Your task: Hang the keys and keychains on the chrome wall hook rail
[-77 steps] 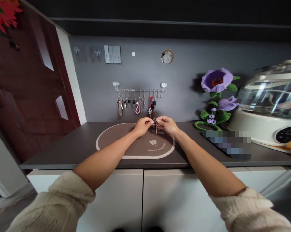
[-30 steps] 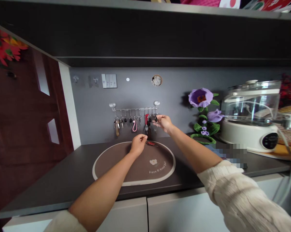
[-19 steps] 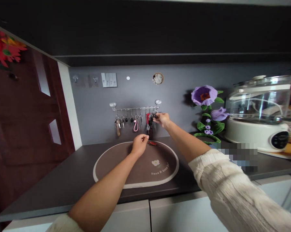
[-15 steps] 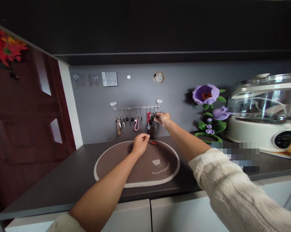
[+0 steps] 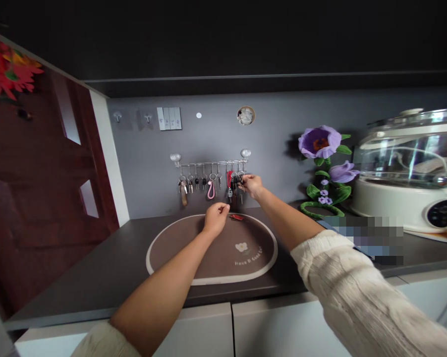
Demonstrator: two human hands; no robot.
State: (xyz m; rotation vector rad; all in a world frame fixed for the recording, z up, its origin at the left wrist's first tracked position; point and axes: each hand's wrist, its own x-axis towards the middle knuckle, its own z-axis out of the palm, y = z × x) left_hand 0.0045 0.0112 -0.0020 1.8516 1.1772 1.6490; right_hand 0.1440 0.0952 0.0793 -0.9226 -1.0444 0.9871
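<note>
My right hand [image 5: 253, 186] pinches a bunch of keys [image 5: 241, 185] at the right end of a clear hook rail [image 5: 212, 163] on the grey wall. Lower and to the left, my left hand [image 5: 216, 218] has thumb and forefinger pressed together; what they hold, if anything, is too small to make out. Just above these fingertips hang keys with a red strap [image 5: 229, 179]. A pink loop [image 5: 210, 190] and several other keys line the rail to the left. Beneath the hands, a small red item [image 5: 236, 217] rests on the brown oval mat [image 5: 186, 248].
Purple fabric flowers [image 5: 322, 144] and a white appliance with a clear top [image 5: 402, 198] stand on the right of the dark counter [image 5: 85, 277]. A dark cabinet [image 5: 223, 44] overhangs the wall. To the left is a dark red door [image 5: 41, 198].
The camera view has shifted slightly. Both hands keep nearly the same places, the right one still at the keys on the rail's right end.
</note>
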